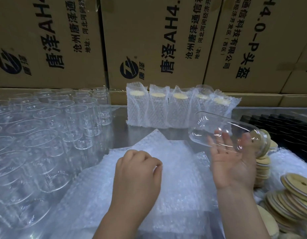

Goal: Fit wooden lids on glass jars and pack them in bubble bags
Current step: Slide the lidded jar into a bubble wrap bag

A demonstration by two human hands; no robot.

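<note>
My left hand (137,173) pinches bubble bags (180,161) at the bench's (118,130) front edge; lidded jar (218,122) lies across my flat right hand (235,163).

The jar (223,133) is clear, glossy glass; its lid (263,142) is pale matt wood. The bubble bags (149,169) are translucent dimpled plastic. The counter (120,128) is smooth reflective metal. The far boxes (149,40) are matt cardboard.
</note>
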